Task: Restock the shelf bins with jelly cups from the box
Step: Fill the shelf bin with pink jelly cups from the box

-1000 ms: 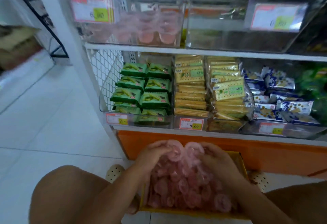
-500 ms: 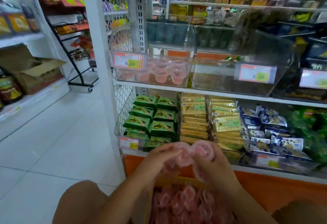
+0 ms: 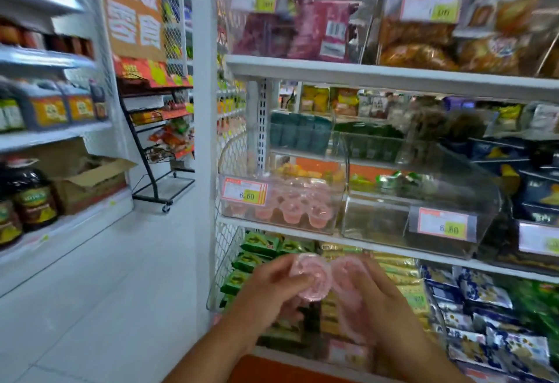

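Jelly cups (image 3: 311, 276), pink: a cluster held below the clear bin (image 3: 343, 201), with the left hand (image 3: 266, 295) and right hand (image 3: 372, 301) curled round them. Best raised over the bin's tagged front wall, which bars the way, then set down gently beside the stocked cups (image 3: 290, 210). Right of the bin: a second bin (image 3: 393, 225).

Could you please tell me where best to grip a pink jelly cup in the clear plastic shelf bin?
Pinch the wide rim of a pink jelly cup from above, over the front wall of the clear plastic bin: the cups seem upright and packed together, their sides blocked.
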### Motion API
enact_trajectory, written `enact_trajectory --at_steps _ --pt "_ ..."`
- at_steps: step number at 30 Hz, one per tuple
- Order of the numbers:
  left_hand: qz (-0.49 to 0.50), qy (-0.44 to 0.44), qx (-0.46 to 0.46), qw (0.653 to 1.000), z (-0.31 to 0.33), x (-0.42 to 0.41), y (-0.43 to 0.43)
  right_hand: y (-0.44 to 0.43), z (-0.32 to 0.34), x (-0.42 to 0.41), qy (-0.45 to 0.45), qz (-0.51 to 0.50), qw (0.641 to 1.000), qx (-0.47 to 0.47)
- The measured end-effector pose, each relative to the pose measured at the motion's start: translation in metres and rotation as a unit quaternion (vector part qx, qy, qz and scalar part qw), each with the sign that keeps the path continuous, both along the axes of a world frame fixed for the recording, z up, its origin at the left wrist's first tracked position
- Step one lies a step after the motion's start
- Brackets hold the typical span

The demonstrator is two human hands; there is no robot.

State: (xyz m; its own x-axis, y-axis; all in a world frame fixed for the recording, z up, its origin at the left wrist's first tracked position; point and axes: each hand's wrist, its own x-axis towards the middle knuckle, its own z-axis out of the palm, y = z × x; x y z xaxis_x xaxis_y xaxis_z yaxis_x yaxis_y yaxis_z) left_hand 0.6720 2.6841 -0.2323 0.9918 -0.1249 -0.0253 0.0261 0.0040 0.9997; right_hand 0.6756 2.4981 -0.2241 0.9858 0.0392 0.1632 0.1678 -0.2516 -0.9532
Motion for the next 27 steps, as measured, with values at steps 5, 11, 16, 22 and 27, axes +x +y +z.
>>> enact_trajectory --at_steps 5,11,16,22,27 --pt "0.098 -0.115 -0.002 0.989 0.071 0.021 0.039 0.024 0.088 0.042 -0.079 0.023 0.995 -0.048" --pt "0.190 -0.162 0.032 0.968 0.101 0.056 0.097 0.058 0.172 0.159 -0.103 0.033 0.956 -0.274" --pt "0.200 -0.189 0.142 0.951 0.104 0.094 0.111 0.119 0.155 0.281 -0.069 0.052 0.894 -0.440" --pt "0.187 -0.182 0.299 0.918 0.101 0.110 0.122 0.169 0.131 0.344 -0.002 0.138 0.834 -0.535" --pt "0.174 -0.189 0.323 0.911 0.101 0.108 0.121 0.174 0.105 0.363 0.045 0.157 0.805 -0.570"
